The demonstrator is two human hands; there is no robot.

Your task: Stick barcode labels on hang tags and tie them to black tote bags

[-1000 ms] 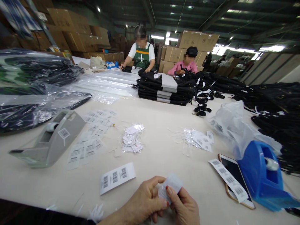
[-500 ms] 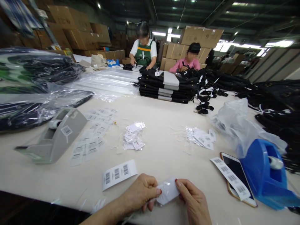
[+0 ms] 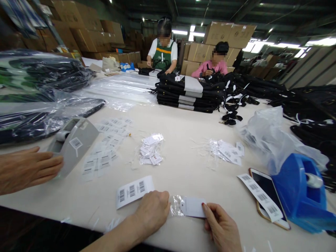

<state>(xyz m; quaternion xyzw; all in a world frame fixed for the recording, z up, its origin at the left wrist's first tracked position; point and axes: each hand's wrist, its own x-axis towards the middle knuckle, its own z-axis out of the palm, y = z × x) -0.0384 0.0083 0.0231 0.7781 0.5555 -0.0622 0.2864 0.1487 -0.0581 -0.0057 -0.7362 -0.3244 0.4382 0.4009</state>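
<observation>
One tag (image 3: 193, 207) is lying level at the lower centre of the head view; the right hand (image 3: 222, 224) is holding its right end, thumb pressing on the face, other fingers bending beneath. Clear film (image 3: 175, 205) is extending off the tag's left end, where the left hand (image 3: 153, 210) is forming a closed fist and apparently pinching the film, its fingertips hiding from view. This tag's upper face is showing no barcode. Right of centre, the right pile (image 3: 228, 152) is displaying barcodes, so those tags are looking finished; at centre, the left pile (image 3: 151, 148) is showing none clearly and is probably awaiting work. Lower left of centre, a strip (image 3: 135, 191) is offering three barcodes. At the left edge, a co-worker's hand (image 3: 34, 171) is covering part of the dispenser (image 3: 84, 134).
</observation>
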